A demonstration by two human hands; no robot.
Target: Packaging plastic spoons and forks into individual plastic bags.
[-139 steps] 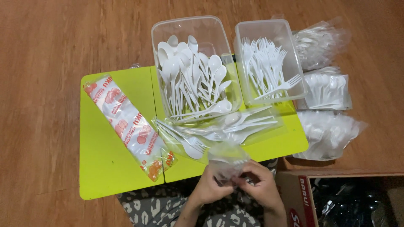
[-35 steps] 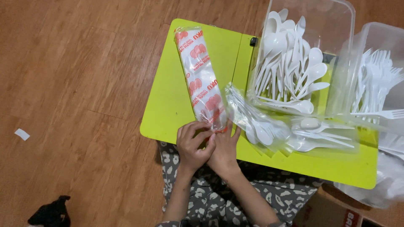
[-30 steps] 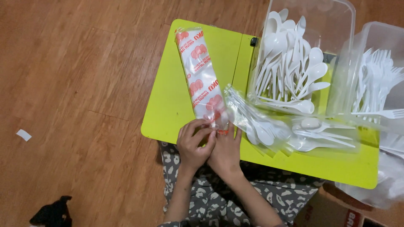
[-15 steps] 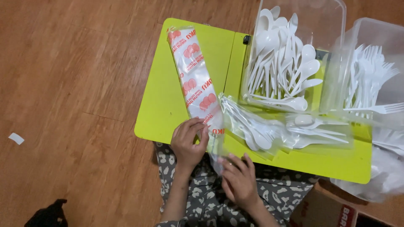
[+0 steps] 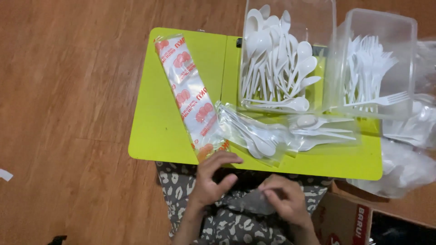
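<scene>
My left hand [image 5: 214, 178] rests with fingers spread at the front edge of the lime-green folding table [image 5: 159, 136], its fingertips touching the near end of a long printed plastic sleeve [image 5: 190, 96] that lies diagonally on the table. Over my lap, my right hand [image 5: 284, 199] pinches a small clear plastic bag [image 5: 253, 202]. Just past my hands, clear packets of white spoons and forks [image 5: 272, 134] lie flat on the table.
A clear tub of white spoons [image 5: 277, 68] and a clear tub of white forks [image 5: 372, 77] stand at the table's far side. Bags of more cutlery [image 5: 408, 154] lie at the right. A cardboard box [image 5: 349, 222] sits at lower right on the wooden floor.
My hands have come apart from the sleeve's near end. The right hand has drawn back to my lap with a small clear bag; the left stays at the sleeve's tip.
</scene>
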